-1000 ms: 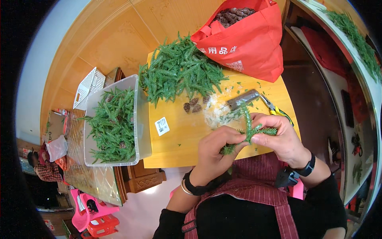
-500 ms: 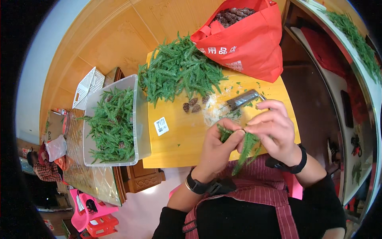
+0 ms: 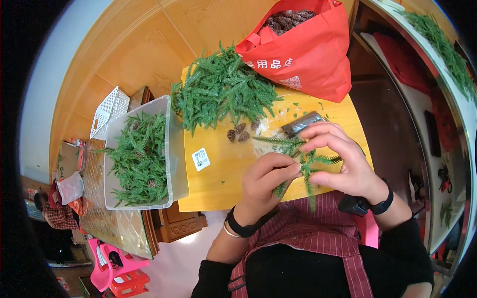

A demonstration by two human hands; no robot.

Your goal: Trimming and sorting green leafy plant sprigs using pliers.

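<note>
Green, needle-leaved branching sprig sits at the left hand's fingertips, pinched between closed thumb and forefinger; the right hand's thumb and fingers curve wide apart around it, contact unclear. Dark brown, plastic-wrapped cylindrical roll lies just beyond the right fingers.

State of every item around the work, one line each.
Left hand: pinched on green sprig
Right hand: fingers parted beside sprig, contact unclear
Green sprig: held, branches splayed
Clear bin: open-topped, filled with greenery
Red bag: open-topped, cones inside
Sprig pile: heaped on yellow table
Loose pine cones: clustered on table
White label: flat on table
Dark wrapped roll: lying on table, partly hidden
</note>
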